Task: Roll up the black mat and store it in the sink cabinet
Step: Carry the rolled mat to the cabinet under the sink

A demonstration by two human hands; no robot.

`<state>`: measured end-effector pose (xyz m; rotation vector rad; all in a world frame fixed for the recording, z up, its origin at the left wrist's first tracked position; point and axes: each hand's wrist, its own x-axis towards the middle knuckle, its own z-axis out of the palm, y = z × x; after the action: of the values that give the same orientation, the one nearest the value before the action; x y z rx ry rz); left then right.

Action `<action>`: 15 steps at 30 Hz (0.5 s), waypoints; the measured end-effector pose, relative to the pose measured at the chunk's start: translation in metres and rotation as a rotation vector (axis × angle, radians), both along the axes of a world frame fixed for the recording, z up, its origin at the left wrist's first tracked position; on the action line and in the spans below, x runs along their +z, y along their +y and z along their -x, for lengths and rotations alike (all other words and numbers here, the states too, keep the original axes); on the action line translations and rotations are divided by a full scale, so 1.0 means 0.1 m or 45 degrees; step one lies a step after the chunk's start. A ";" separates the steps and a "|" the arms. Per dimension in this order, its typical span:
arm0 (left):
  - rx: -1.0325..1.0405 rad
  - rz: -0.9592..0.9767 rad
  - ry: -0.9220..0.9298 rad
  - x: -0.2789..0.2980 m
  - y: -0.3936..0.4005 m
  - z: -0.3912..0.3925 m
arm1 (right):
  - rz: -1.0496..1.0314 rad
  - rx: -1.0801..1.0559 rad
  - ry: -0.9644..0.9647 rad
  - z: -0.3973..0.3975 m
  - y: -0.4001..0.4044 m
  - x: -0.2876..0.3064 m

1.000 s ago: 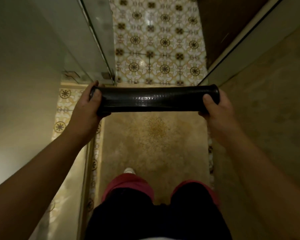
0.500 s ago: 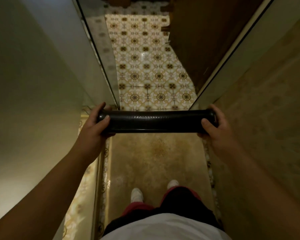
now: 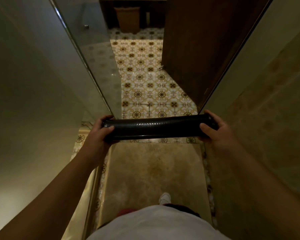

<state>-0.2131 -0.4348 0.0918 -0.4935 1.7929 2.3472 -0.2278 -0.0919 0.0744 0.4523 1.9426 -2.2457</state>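
The black mat [image 3: 156,127] is rolled into a tight tube and held level in front of me at about waist height. My left hand [image 3: 99,132] grips its left end, thumb lying on top of the roll. My right hand [image 3: 215,130] grips its right end the same way. Both arms reach forward from the bottom corners of the view. The sink cabinet is not clearly visible.
I stand on a beige floor slab [image 3: 154,170] in a narrow passage. A glass panel [image 3: 87,54] runs along the left, a brown wooden door [image 3: 197,49] stands open on the right, and patterned floor tiles [image 3: 145,80] lie ahead. A woven basket [image 3: 127,18] sits far back.
The view has tilted up and moved forward, showing more patterned floor, the door and the basket. Both hands keep the same grip on the rolled mat.
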 end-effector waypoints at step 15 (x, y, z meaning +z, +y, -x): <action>0.085 0.029 -0.020 0.00 0.19 0.47 | 0.188 0.116 -0.077 0.59 0.23 -0.03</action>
<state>-0.2601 -0.4163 0.0921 -0.5824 1.8262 2.3616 -0.2873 -0.0684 0.0711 0.3990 1.7181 -2.2698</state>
